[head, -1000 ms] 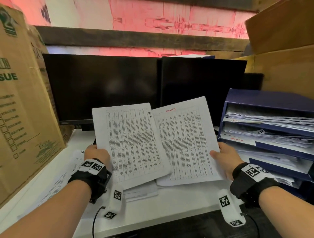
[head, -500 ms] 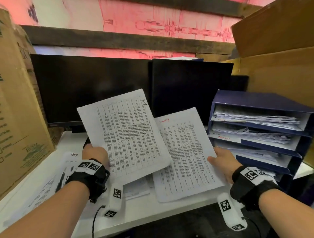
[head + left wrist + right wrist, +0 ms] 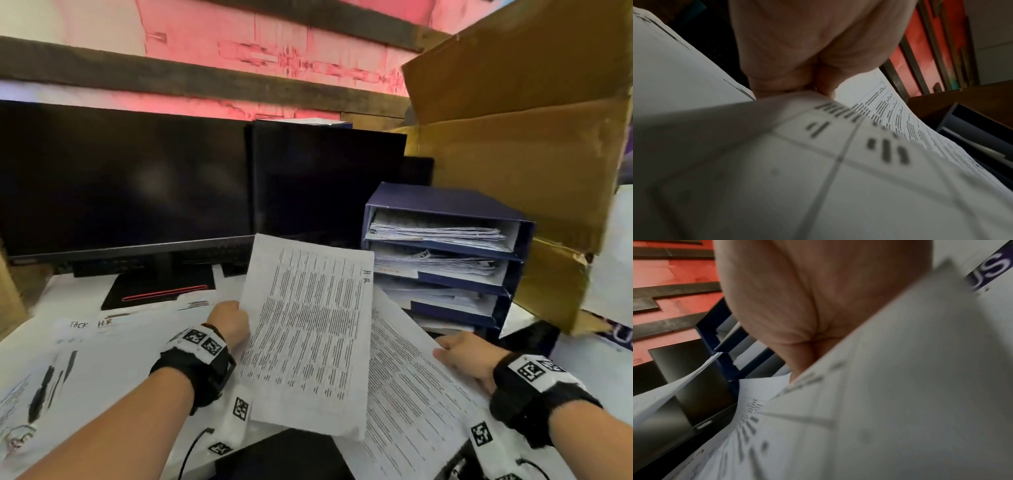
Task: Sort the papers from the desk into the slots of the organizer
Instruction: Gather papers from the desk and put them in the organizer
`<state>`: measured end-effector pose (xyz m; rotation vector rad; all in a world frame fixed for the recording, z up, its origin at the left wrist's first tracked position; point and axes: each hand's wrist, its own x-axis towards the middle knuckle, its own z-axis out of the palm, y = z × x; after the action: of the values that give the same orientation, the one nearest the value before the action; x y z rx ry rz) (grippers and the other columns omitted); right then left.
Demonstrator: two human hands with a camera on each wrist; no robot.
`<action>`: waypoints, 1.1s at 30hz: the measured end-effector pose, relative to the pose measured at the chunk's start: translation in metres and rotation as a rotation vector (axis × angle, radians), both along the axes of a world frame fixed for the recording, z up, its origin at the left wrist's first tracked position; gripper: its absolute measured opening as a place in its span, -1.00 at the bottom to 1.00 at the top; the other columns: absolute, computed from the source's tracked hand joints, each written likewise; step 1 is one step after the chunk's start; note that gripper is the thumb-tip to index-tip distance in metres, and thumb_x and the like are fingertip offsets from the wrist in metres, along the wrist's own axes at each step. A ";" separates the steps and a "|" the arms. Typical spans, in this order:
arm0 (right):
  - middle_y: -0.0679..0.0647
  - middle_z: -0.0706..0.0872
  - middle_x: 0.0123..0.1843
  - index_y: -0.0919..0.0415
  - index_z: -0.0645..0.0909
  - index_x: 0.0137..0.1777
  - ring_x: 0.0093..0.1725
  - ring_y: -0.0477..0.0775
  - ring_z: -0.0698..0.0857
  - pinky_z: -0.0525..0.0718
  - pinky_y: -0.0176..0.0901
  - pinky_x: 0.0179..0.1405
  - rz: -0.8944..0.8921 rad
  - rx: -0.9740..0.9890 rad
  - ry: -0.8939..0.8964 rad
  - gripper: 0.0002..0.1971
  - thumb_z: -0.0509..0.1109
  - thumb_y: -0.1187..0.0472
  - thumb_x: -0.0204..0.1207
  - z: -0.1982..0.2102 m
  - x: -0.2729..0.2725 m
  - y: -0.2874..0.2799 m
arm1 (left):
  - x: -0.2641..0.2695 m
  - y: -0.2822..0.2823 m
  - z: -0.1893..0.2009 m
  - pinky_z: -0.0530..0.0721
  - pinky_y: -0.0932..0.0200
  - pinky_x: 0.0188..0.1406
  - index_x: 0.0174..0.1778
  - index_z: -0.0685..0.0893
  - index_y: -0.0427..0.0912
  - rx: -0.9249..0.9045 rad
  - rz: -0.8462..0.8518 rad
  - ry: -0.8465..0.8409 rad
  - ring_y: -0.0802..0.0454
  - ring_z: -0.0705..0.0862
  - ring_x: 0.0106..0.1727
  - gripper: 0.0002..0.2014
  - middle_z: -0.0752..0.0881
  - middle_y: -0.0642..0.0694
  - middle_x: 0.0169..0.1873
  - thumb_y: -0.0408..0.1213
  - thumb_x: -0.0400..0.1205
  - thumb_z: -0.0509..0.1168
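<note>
Right now the left hand [image 3: 228, 323] pinches the left edge of a printed sheet marked "HR" [image 3: 310, 329], thin white paper dense with rows of small type, held tilted above the white desk [image 3: 144, 373]. Its lower right corner overlaps a second printed sheet [image 3: 411, 383], which the right hand [image 3: 467, 359] grips at its right edge, thumb on top; that sheet lies lower and slants toward the near right. Seen from the left wrist, the thumb and fingers [image 3: 789, 78] close on the paper's curved edge.

Just beyond the sheets, to the right, stands the dark blue organizer [image 3: 448, 202], a boxy rack of stacked slots, each stuffed with ragged layers of paper. More loose papers [image 3: 102, 342] spread flat over the desk's left side. Two black monitors [image 3: 137, 178] stand along the far edge, and a creased brown cardboard box [image 3: 513, 137] looms at the far right.
</note>
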<state>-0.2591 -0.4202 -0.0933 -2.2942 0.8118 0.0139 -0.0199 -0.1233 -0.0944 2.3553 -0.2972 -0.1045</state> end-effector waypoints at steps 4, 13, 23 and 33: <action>0.32 0.78 0.11 0.41 0.71 0.10 0.09 0.23 0.74 0.62 0.12 0.30 -0.077 0.000 0.046 -0.77 0.28 0.30 0.63 -0.006 -0.035 -0.026 | -0.010 -0.027 -0.003 0.53 0.08 0.18 0.18 0.63 -0.49 0.050 -0.068 0.047 -0.29 0.60 0.26 -0.71 0.66 -0.38 0.21 -0.48 0.68 0.06; 0.15 0.67 0.34 0.27 0.62 0.35 0.32 0.10 0.63 0.52 -0.23 0.22 -0.075 -0.105 0.256 -0.65 0.14 0.15 0.73 -0.003 -0.090 -0.039 | -0.027 -0.069 -0.012 0.53 0.12 -0.01 0.12 0.64 -0.45 0.117 -0.162 0.067 -0.23 0.63 0.09 -0.72 0.67 -0.36 0.16 -0.46 0.68 0.05; 0.14 0.73 0.10 0.26 0.70 0.07 0.15 0.13 0.68 0.59 -0.17 0.15 -0.059 -0.100 0.266 -0.71 0.20 0.11 0.70 -0.010 -0.106 -0.056 | -0.037 -0.083 -0.012 0.45 0.15 -0.05 0.20 0.62 -0.49 0.196 -0.160 0.033 -0.29 0.62 0.17 -0.72 0.66 -0.41 0.17 -0.47 0.69 0.08; 0.04 0.60 -0.11 0.21 0.66 -0.05 -0.01 0.01 0.55 0.48 -0.35 -0.02 -0.009 -0.102 0.302 -0.72 0.16 0.14 0.72 -0.009 -0.096 -0.044 | -0.046 -0.099 -0.014 0.42 0.23 -0.09 0.06 0.62 -0.42 0.257 -0.262 0.042 -0.25 0.61 0.17 -0.75 0.65 -0.38 0.18 -0.47 0.69 0.03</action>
<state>-0.3553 -0.4645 -0.1020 -2.4185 0.9941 0.3298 -0.0654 -0.2220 -0.1088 2.5515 -0.6023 -0.3354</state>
